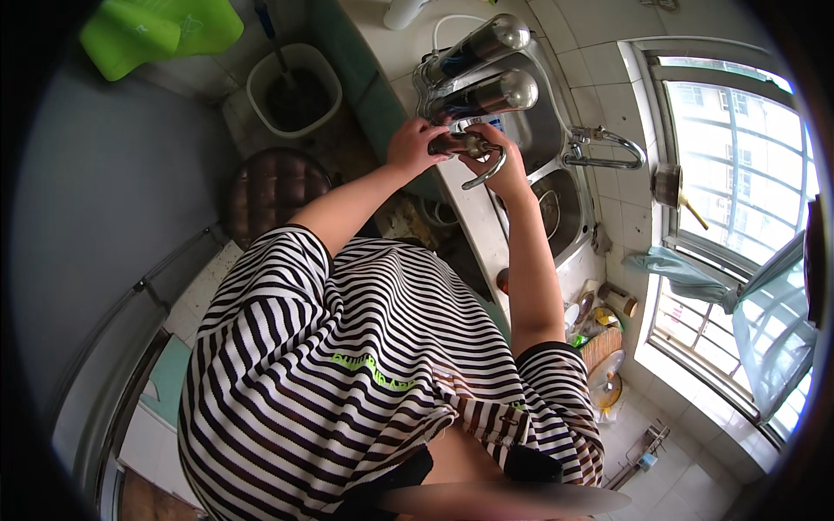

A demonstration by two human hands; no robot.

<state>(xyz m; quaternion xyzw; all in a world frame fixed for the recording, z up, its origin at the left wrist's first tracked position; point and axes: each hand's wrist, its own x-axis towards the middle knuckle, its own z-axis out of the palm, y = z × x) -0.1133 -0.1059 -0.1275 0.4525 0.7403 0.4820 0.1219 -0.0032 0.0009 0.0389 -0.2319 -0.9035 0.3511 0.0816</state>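
Observation:
Over the front edge of the counter, both my hands are closed about a small chrome tap (492,168) with a curved spout and a dark, shiny body. My left hand (415,146) grips the dark end from the left, its fingers on top. From the other side my right hand (506,165) wraps round the tap, with the spout curving across in front of it; some of its fingers are hidden. Just beyond my hands is a water filter (486,94) with two dark cylinders and domed metal ends, very near my fingers.
A double steel sink (556,204) with a wall tap (608,149) lies to the right, below a barred window (738,148). At the left are a white bucket (323,74) and a round padded brown stool (276,191). Bottles and a basket (601,347) crowd the right-hand counter.

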